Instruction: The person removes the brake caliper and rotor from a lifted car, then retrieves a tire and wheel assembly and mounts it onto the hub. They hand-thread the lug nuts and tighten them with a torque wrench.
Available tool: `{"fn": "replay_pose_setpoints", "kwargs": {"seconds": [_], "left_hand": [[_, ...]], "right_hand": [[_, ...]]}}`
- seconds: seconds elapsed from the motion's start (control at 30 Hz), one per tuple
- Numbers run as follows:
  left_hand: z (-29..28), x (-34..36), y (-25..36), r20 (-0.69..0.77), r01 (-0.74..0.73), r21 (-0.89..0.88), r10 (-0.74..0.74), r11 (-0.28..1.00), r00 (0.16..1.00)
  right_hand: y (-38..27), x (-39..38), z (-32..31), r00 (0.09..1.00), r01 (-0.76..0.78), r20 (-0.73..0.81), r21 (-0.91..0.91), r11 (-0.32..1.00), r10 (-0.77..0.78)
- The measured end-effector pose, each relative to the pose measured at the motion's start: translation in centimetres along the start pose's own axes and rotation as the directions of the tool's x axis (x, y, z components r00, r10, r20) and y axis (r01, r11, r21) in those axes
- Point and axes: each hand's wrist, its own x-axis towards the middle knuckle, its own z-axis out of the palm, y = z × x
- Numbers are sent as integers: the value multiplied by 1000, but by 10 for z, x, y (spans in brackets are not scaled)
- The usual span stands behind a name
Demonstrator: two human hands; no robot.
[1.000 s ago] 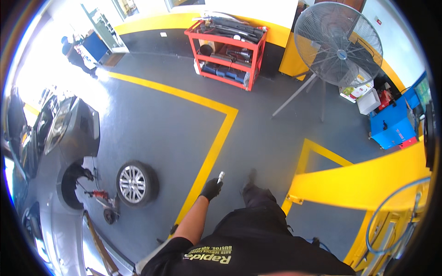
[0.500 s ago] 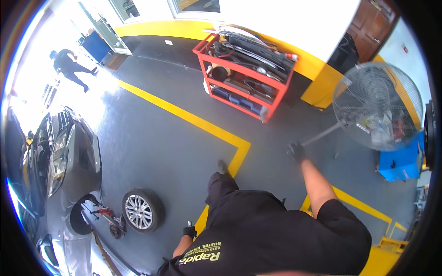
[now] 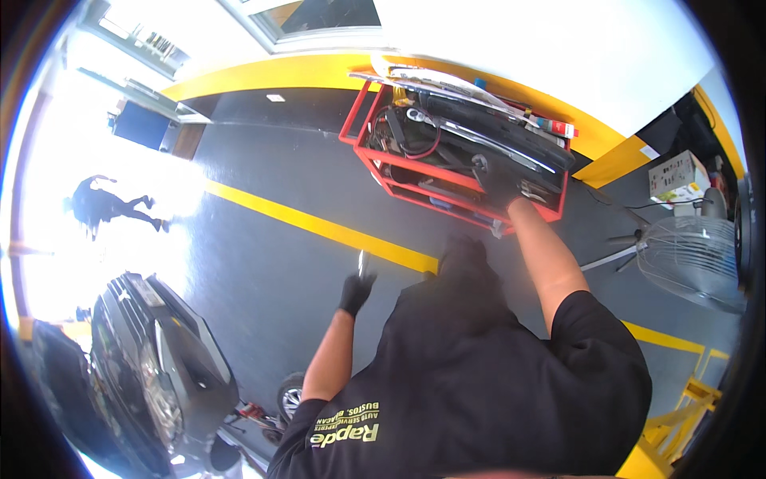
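My left hand (image 3: 356,295), in a black glove, is closed around a short shiny metal tool (image 3: 363,263) that sticks up past the fingers. What kind of tool it is does not show. My right hand (image 3: 503,182), also gloved in black, reaches over the top tray of a red tool cart (image 3: 375,164). Its fingers are blurred against the dark things there, so whether they grip anything is unclear. Around it in the tray lie a long dark piece with a bright metal strip (image 3: 495,144), a looped cable (image 3: 431,144) and other tools.
A dark car (image 3: 159,359) stands at the left, with a loose wheel (image 3: 290,397) and a red jack (image 3: 254,412) beside it. On the right are a large fan (image 3: 690,255), a cardboard box (image 3: 678,177) and a yellow frame (image 3: 690,407). Another person (image 3: 112,207) is far left.
I have come closer to the red cart. My right hand has moved from beside the fan's stand to over the top tray. My left hand has come forward with the metal tool.
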Motion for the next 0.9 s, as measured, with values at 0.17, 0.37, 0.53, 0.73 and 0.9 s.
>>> {"fn": "replay_pose_setpoints", "kwargs": {"seconds": [0.17, 0.37, 0.53, 0.73, 0.9], "left_hand": [[-60, 249, 244, 17, -593, 275, 613, 756, 790], [-41, 403, 360, 247, -491, 336, 427, 804, 870], [6, 497, 314, 465, -722, 573, 571, 388, 677], [-2, 521, 307, 634, -879, 451, 638, 154, 437], [-32, 511, 298, 552, -934, 268, 757, 236, 350]], "right_hand": [[51, 72, 40, 975, 21, -213, -194, 981, -63], [56, 97, 63, 936, 65, -315, -282, 957, -157], [52, 107, 57, 958, -79, -288, -266, 961, -1], [49, 116, 67, 961, -121, -275, -288, 950, 39], [52, 134, 70, 980, -159, -176, -430, 889, 90]]}}
